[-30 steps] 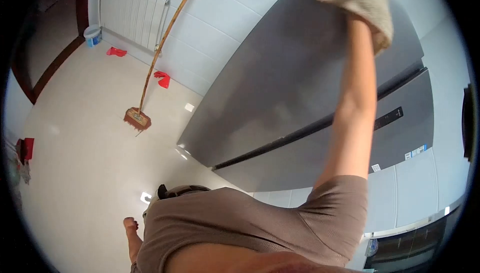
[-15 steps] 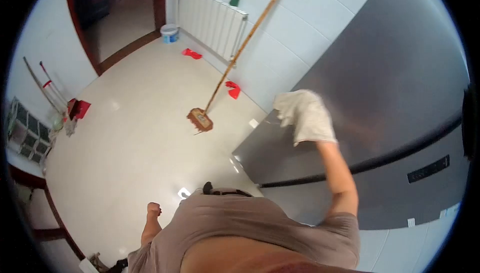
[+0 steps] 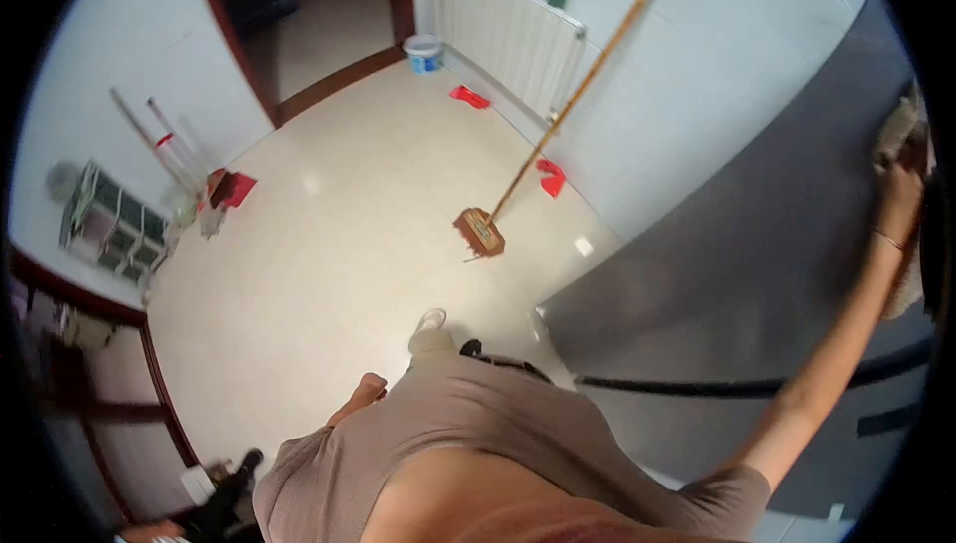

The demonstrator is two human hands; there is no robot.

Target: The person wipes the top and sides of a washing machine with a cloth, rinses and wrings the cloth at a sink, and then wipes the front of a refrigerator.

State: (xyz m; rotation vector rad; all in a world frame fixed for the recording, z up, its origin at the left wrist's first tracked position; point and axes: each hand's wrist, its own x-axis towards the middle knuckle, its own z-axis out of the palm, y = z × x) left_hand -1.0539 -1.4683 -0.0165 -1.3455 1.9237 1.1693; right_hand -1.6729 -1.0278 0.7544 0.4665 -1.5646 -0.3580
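My right arm is stretched out to the right along a large dark grey refrigerator (image 3: 717,264). My right hand (image 3: 902,179) presses a beige cloth (image 3: 899,128) against it near the right edge of the view; the cloth hangs down past my wrist, partly cut off by the dark rim. My fingers look closed on the cloth, though they are partly hidden. My left hand (image 3: 372,388) hangs low beside my waist, apart from anything. Its fingers seem curled in, with nothing visible in them.
A broom (image 3: 480,232) leans on the wall by a white radiator (image 3: 508,30). Red cloth-like pieces (image 3: 469,97) lie on the floor near a bucket (image 3: 423,55). To the left stand a red dustpan (image 3: 237,188) and a rack (image 3: 115,224). A doorway (image 3: 309,25) is ahead.
My right hand has moved right across the refrigerator with the cloth, which covered the hand before and now bunches around it. The view has shifted left, and my left hand is nearer my waist.
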